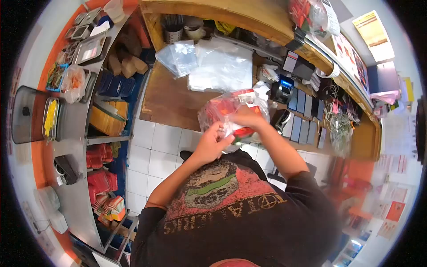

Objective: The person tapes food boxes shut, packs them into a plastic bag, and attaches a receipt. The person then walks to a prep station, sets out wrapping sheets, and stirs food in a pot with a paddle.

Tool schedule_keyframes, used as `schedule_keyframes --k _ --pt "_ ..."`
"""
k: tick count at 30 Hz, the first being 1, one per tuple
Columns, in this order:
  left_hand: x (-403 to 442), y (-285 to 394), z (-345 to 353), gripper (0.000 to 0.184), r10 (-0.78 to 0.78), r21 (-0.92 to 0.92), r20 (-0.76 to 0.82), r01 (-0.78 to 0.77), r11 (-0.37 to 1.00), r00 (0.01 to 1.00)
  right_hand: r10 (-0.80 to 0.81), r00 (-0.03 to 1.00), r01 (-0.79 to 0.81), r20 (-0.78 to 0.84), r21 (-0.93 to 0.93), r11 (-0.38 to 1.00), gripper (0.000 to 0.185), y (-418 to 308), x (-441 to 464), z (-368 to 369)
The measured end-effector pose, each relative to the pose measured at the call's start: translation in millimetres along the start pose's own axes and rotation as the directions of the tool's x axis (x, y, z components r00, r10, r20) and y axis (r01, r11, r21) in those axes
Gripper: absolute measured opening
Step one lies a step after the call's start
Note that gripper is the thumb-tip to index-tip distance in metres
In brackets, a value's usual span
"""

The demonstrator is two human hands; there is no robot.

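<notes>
Hands [210, 146] [246, 117] – half-curled, close together, gripping red-filled clear plastic bag [215, 109]

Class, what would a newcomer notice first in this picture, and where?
The clear plastic bag showing red comes first, pinched by the left hand, the blurred right hand against it, at the wooden desk's near edge. A dark printed shirt fills the bottom centre. Phone-like slabs lie in rows on the desk's right.
</notes>
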State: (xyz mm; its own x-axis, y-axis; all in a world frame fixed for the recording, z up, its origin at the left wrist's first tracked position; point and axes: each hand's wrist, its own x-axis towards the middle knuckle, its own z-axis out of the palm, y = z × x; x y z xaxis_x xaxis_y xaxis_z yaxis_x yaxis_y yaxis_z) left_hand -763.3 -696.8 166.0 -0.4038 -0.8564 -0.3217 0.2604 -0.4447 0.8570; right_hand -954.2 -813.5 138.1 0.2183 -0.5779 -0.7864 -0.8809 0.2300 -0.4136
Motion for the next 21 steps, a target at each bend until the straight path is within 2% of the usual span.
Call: schedule_keyframes --k 1,2,3,4,6,8,9,11,12,13,15,16,17,19,20,21 --pt "2 -6 0 0.025 0.033 0.054 0.0 -0.033 0.998 0.999 -0.043 0.972 0.023 -0.229 -0.092 0.996 0.08 -9 11 18" --pt "3 2 1 0.024 0.052 0.005 -0.049 -0.052 0.999 0.997 -0.101 0.892 0.02 -0.442 -0.185 0.983 0.079 -14 20 38" --pt "3 12 4 0.024 0.068 -0.043 -0.096 -0.073 0.996 0.993 -0.093 0.89 0.017 -0.446 -0.172 0.985 0.079 -6 42 61" --pt "4 18 4 0.024 0.063 -0.035 -0.081 -0.066 0.997 0.995 -0.101 0.811 -0.075 -0.576 -0.273 0.959 0.078 11 70 86" --pt "5 26 -1 0.031 0.163 -0.122 -0.192 -0.188 0.975 0.968 -0.108 0.708 -0.194 -0.698 -0.339 0.921 0.077 10 66 105" --pt "7 25 -7 0.03 0.17 -0.079 -0.178 -0.187 0.979 0.969 -0.142 0.555 -0.138 -0.82 -0.259 0.956 0.06 1 41 106" --pt "8 27 -7 0.029 0.182 -0.041 -0.182 -0.192 0.981 0.966 -0.132 0.549 -0.144 -0.825 -0.25 0.958 0.06 3 30 93" --pt "9 34 -8 0.026 0.16 -0.066 -0.204 -0.177 0.982 0.966 -0.161 0.604 0.156 -0.781 -0.082 0.984 0.034 25 6 64" --pt "12 36 -15 0.024 0.207 -0.179 -0.28 -0.263 0.948 0.938 -0.246 0.448 0.301 -0.86 -0.114 0.947 0.018 42 -1 49" --pt "15 39 -22 0.022 0.239 -0.282 -0.36 -0.349 0.893 0.902 -0.159 0.489 0.441 -0.858 0.085 0.894 0.017 55 -13 32" --pt "26 50 -38 0.02 0.27 -0.271 -0.373 -0.382 0.884 0.888 0.022 0.568 0.635 -0.823 0.455 0.625 0.017 82 -25 1" --pt "31 55 -44 0.018 0.306 -0.254 -0.397 -0.424 0.869 0.865 0.101 0.471 0.582 -0.876 0.395 0.711 0.02 94 -27 -15" --pt "36 59 -45 0.018 0.304 -0.252 -0.388 -0.417 0.874 0.87 0.171 0.432 0.448 -0.885 0.376 0.811 0.015 116 -12 -29" --pt "44 67 -43 0.013 0.369 -0.097 -0.385 -0.435 0.895 0.846 0.158 0.284 0.466 -0.946 0.28 0.839 0.023 176 63 -37" --pt "49 71 -41 0.012 0.403 0.079 -0.411 -0.408 0.909 0.818 0.069 0.289 0.322 -0.955 0.164 0.932 0.03 198 97 -36" --pt "57 78 -36 0.012 0.408 0.087 -0.4 -0.409 0.908 0.821 -0.023 0.306 0.171 -0.952 0.031 0.985 0.037 208 119 -40"
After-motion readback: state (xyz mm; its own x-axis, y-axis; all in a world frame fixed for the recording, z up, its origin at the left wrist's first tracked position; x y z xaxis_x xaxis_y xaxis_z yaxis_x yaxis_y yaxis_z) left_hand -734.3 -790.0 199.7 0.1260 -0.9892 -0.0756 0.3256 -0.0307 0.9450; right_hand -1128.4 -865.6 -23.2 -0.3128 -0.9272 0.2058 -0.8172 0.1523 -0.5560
